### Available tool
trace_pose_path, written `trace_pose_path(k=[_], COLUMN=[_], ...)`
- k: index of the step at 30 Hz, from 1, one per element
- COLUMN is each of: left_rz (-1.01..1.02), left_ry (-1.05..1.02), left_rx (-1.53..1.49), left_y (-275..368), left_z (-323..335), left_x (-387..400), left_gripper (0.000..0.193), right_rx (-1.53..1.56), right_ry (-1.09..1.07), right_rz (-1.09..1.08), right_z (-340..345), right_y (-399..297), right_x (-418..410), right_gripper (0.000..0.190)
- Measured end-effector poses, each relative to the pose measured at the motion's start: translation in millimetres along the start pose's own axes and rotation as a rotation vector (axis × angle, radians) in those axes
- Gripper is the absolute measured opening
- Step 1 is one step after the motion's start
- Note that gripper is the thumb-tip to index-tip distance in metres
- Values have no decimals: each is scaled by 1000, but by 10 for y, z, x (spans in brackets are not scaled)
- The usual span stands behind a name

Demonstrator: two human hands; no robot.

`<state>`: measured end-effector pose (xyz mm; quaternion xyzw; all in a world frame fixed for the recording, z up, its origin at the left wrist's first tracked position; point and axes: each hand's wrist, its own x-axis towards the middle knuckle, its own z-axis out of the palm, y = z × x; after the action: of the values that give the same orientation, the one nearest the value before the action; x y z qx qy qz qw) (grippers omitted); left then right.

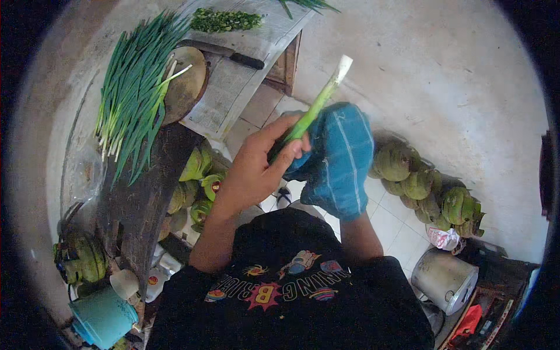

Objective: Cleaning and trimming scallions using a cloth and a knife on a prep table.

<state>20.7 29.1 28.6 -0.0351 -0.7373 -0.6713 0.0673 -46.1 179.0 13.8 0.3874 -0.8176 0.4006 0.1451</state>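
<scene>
My left hand (262,162) grips a thick leek or large scallion stalk (321,98), its white cut end pointing up and to the right. My right hand is wrapped or covered in a blue checked cloth (345,153), which lies against the green part of the stalk; the fingers inside are hidden. At the upper left, a heap of green onions (135,83) lies beside and partly over a round wooden chopping board (186,92). Behind the board rests a knife with a black handle (247,60). Chopped green onion (225,21) is piled on newspaper (214,92).
Several green coconuts (418,183) line the wall at right, near a metal pot (445,280). More coconuts (197,164) lie at left beside a dark wooden bench (144,205). A turquoise bucket (104,317) stands at lower left, with a plastic bag (87,175) above it.
</scene>
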Motion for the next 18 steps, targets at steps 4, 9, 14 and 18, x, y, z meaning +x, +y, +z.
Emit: trace_pose_path(k=[4,9,14,18], left_rz=[-20,-107,98,230], left_ry=[9,69,102,193], left_rx=[117,359,412,414], left_y=[31,14,-160,-269], left_z=[-22,120,181,226], left_x=[-7,-10,6,21], left_gripper=[34,33,36,20], right_rx=[211,129,453,181], right_ry=[57,-3,216,188], right_rz=[117,83,121,-44], right_z=[49,178,393,386], right_y=[-43,-101,59,207], right_x=[5,-52,-87,37], right_gripper=[24,23,31,35])
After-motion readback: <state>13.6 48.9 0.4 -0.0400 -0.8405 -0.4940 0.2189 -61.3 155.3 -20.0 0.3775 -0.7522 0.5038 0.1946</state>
